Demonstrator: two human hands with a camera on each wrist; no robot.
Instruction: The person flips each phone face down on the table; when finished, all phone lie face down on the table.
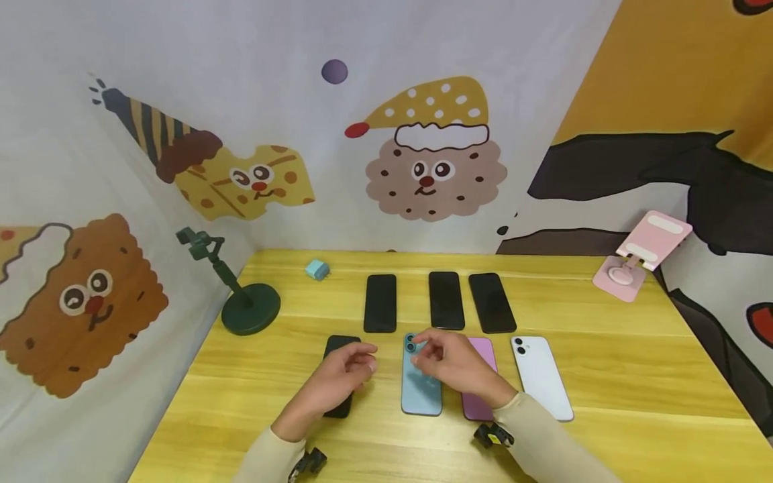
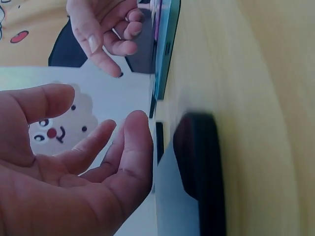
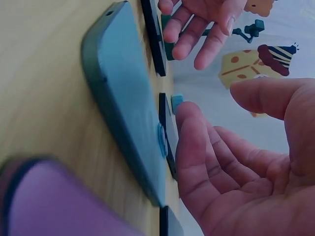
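Lying face down on the yellow table point(image 1: 604, 376) between a black phone point(image 1: 339, 349) and a purple one point(image 1: 483, 355), the blue phone point(image 1: 420, 389) is sitting under the right hand point(image 1: 455, 367) (fingers relaxed, gripping nothing), while the left hand point(image 1: 338, 381) is hovering equally slack above the black phone.

A yellow wooden table point(image 1: 634, 376) carries two rows of phones. The far row holds three black phones lying screen up point(image 1: 380, 302), point(image 1: 446, 300), point(image 1: 492, 302). The near row holds a black phone point(image 1: 338, 376), a light blue phone point(image 1: 420, 386), a purple phone point(image 1: 480, 382) and a white phone point(image 1: 541, 377). A small light blue charger cube point(image 1: 317, 270), a dark green round-based stand point(image 1: 244, 302) and a pink folding stand point(image 1: 640, 255) sit near the far edge.
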